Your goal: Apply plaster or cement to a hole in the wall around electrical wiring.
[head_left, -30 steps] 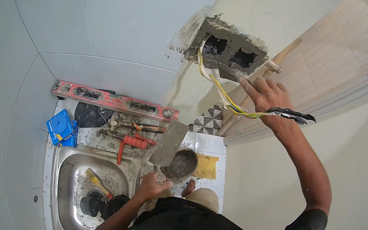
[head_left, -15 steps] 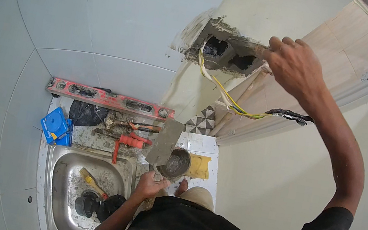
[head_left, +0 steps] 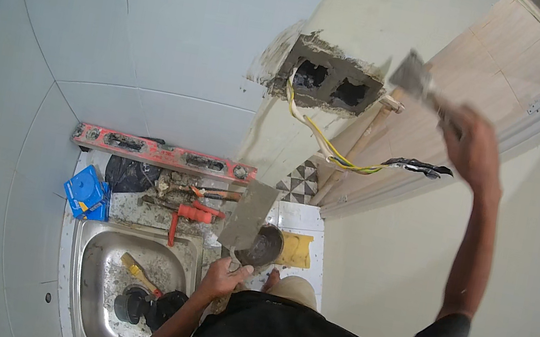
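In my left hand (head_left: 222, 278) is the handle of a rectangular plastering trowel (head_left: 249, 217), its grey-smeared blade pointing away from me beside a dark bowl (head_left: 265, 246). My right hand (head_left: 477, 149) is raised at the right, gripping a putty knife (head_left: 413, 74) with a broad, dirty blade, slightly blurred by motion. The blade is apart from the wall, just right of a recess (head_left: 332, 84) with two dark openings and grey mortar around them. Out of the recess hang white and yellow-green wires (head_left: 323, 134), their far end wrapped in black tape.
A red spirit level (head_left: 171, 155) lies along the back of the counter. Red-handled tools (head_left: 195, 214), a black bag (head_left: 130, 175) and blue boxes (head_left: 86, 192) lie before it. The steel sink (head_left: 195, 256) holds a brush (head_left: 140, 273). A yellow sheet (head_left: 296, 250) lies beside the bowl.
My right hand has drawn back from the recess, rightward and toward me, bringing the putty knife off the wall. My left hand still holds the trowel nearly in place.
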Motion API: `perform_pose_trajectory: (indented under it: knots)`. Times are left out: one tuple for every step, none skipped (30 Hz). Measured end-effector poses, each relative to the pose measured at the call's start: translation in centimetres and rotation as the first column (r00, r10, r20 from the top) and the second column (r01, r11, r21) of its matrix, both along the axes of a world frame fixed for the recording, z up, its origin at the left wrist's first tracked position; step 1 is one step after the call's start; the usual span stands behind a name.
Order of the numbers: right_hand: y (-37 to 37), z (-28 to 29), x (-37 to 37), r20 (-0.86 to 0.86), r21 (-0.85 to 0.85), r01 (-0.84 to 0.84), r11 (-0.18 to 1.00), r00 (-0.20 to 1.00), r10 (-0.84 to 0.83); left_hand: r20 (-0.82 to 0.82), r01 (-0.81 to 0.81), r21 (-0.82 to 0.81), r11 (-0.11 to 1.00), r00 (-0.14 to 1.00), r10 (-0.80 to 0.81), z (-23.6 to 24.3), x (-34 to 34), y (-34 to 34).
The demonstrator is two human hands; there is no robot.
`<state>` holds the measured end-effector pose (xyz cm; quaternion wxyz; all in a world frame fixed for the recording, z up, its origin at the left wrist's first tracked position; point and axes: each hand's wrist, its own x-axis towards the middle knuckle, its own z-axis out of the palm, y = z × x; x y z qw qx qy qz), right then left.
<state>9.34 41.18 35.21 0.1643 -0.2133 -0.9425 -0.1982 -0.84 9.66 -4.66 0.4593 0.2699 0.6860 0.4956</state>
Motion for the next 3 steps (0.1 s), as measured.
perform_pose_trajectory:
  knots:
    - [0.4,-1.7,1.8,-0.001,-0.118,0.011,0.993,1.0,-0.011,0.126,0.037,-0.008,0.999,0.991,-0.036,0.9,-0.2,0.2]
    - [1.6,-4.5,3.1,-0.105,-0.338,-0.096,0.936,0.992,0.064,0.247,0.071,-0.013,0.997,0.967,-0.066,1.4,-0.3,0.6]
    - [2.2,-4.4,3.1,-0.115,-0.336,-0.116,0.935,0.99,0.081,0.339,0.023,-0.017,1.0,0.941,-0.016,1.1,-0.1,1.0]
